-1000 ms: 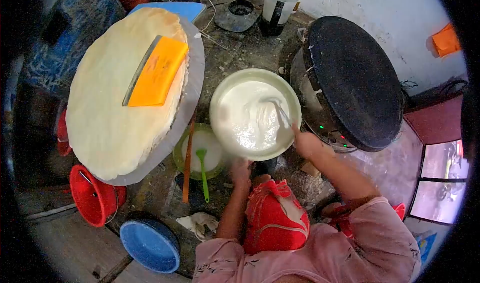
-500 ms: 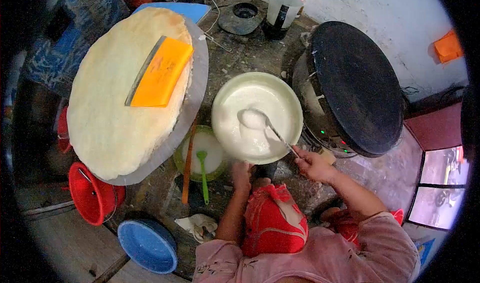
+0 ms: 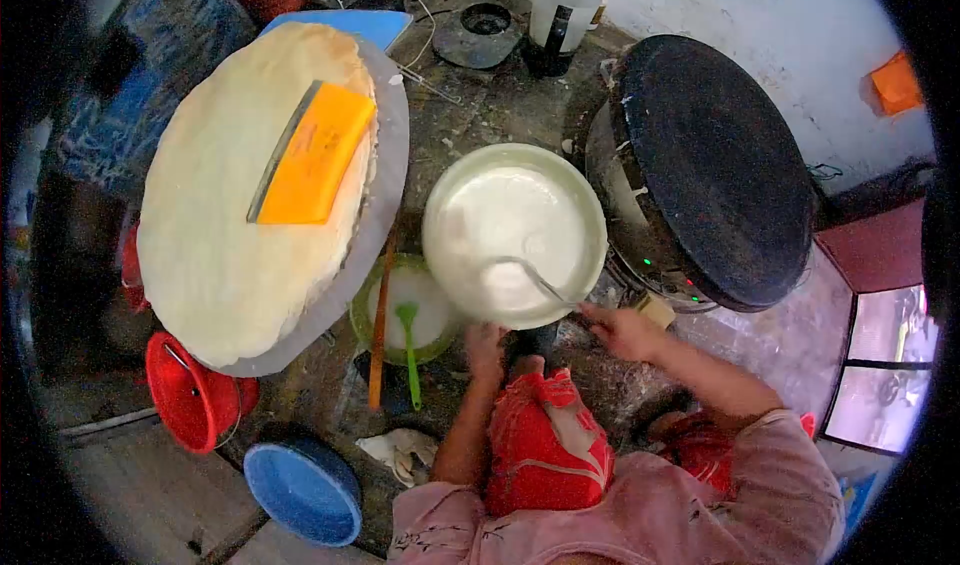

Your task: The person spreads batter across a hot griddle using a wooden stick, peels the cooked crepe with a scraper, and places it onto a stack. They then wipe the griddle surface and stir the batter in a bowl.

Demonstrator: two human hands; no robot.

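Note:
My right hand is closed around the handle of a metal ladle, whose scoop is sunk in white batter. The batter lies in a pale round bowl in front of me. My left hand is at the bowl's near left rim, fingers closed against it and partly hidden under the edge. Left of the bowl stands a greenish basin of whitish liquid, with a green spoon and a wooden stick resting across it.
A round black griddle with small lights stands at right. At left, a stack of thin pancakes carries an orange scraper. Below are a red bucket, a blue basin and a cloth. A jug stands behind.
The ladle has moved toward me and sunk lower into the batter; its scoop showed more before. My right hand has shifted slightly nearer, while my left stays at the rim.

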